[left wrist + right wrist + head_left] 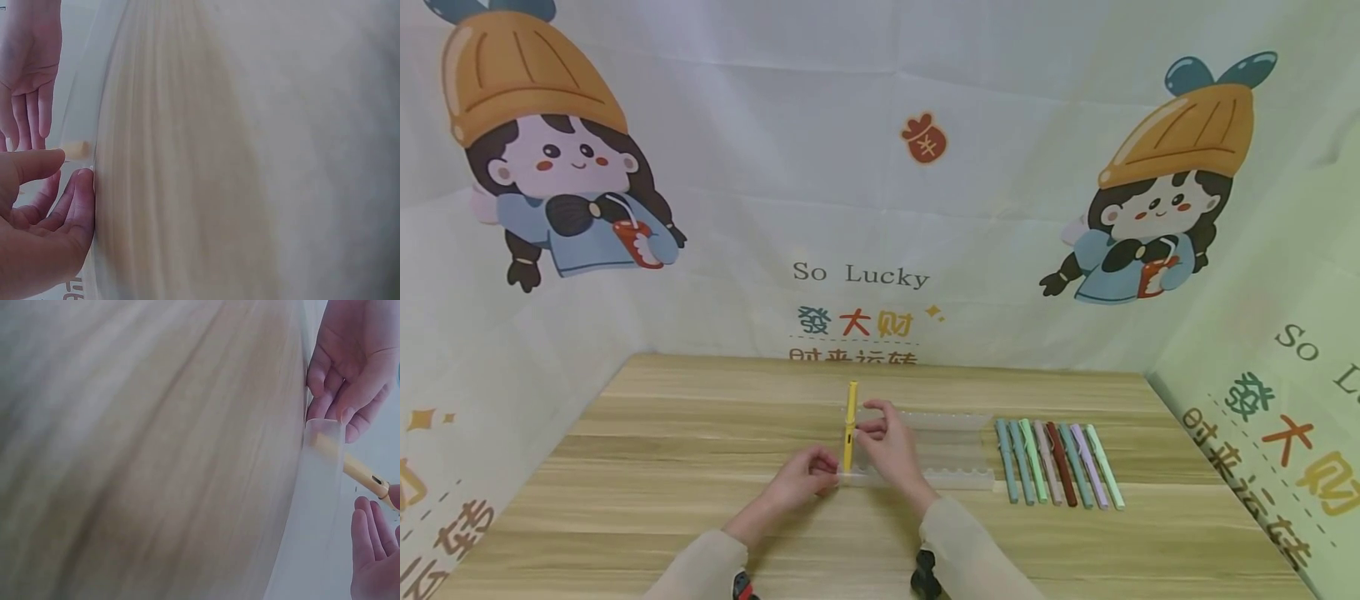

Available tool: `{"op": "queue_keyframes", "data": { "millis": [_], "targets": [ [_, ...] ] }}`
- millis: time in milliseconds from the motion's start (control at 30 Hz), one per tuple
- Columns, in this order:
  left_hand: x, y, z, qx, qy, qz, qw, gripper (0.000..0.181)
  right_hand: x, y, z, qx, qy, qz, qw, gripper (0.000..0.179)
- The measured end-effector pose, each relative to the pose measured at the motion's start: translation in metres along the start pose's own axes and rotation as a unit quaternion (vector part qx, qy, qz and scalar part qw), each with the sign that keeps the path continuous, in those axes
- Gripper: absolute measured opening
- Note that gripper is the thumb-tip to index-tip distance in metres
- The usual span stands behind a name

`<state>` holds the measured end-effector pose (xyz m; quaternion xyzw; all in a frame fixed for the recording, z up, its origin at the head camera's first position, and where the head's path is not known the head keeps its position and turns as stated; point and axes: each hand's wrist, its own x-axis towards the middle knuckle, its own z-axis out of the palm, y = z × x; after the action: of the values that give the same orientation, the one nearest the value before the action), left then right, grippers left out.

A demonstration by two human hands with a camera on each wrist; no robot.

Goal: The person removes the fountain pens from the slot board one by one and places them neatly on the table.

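Observation:
A clear plastic pen rack (955, 477) with scalloped edges lies on the table in front of the person. Across its left end is a yellow pen (851, 408), its lower end inside the front wall. My right hand (891, 446) pinches the pen near its middle; in the right wrist view the thumb meets it while the other fingers (364, 534) extend below. At the rack's front left corner, my left hand (805, 479) grips the end, its thumb (356, 403) by the rim. The left wrist view shows that hand's fingers (81, 200) along the rack's side.
Right of the rack, several capped pens (1060, 462) lie side by side in blue-grey, green, pink, dark red and lilac. They rest on a wood-grain table (700, 433). A pale printed cloth (760, 167) hangs behind and along both sides.

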<state>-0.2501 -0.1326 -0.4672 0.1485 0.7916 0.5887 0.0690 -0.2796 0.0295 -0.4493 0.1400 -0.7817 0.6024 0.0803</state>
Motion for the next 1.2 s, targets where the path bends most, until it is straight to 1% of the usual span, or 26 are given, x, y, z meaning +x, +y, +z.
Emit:
{"op": "queue_keyframes", "data": {
  "millis": [233, 400, 733, 900, 967, 1000, 1133, 1200],
  "targets": [
    [0.001, 0.001, 0.0, 0.007, 0.0, -0.006, 1.0, 0.018, 0.003, 0.001, 0.003, -0.001, -0.003, -0.013, 0.9999, 0.042],
    [0.001, 0.004, 0.0, 0.01, -0.001, -0.009, 0.9999, 0.018, 0.004, 0.001, 0.004, -0.001, -0.005, -0.015, 0.9999, 0.042],
    [0.001, 0.002, 0.0, -0.001, -0.005, 0.0, 1.0, 0.018, 0.006, 0.002, 0.005, -0.007, -0.015, 0.005, 0.9999, 0.044],
    [0.001, 0.001, 0.0, -0.003, -0.005, -0.001, 1.0, 0.018, 0.006, 0.002, 0.005, -0.006, -0.014, -0.008, 0.9998, 0.043],
    [0.001, 0.001, 0.0, -0.003, -0.005, -0.002, 1.0, 0.019, 0.002, -0.008, 0.003, 0.003, -0.012, -0.014, 0.9998, 0.042],
    [0.001, 0.001, 0.001, -0.003, -0.004, -0.002, 1.0, 0.019, 0.002, -0.009, 0.002, 0.009, -0.012, -0.018, 0.9997, 0.042],
    [0.001, 0.001, 0.001, 0.002, 0.0, -0.007, 1.0, 0.019, -0.005, -0.03, -0.004, 0.032, -0.009, -0.02, 0.9992, 0.041],
    [0.002, 0.0, 0.001, 0.003, 0.001, -0.009, 1.0, 0.019, -0.005, -0.033, -0.006, 0.038, -0.007, -0.019, 0.9991, 0.041]
  ]
}}
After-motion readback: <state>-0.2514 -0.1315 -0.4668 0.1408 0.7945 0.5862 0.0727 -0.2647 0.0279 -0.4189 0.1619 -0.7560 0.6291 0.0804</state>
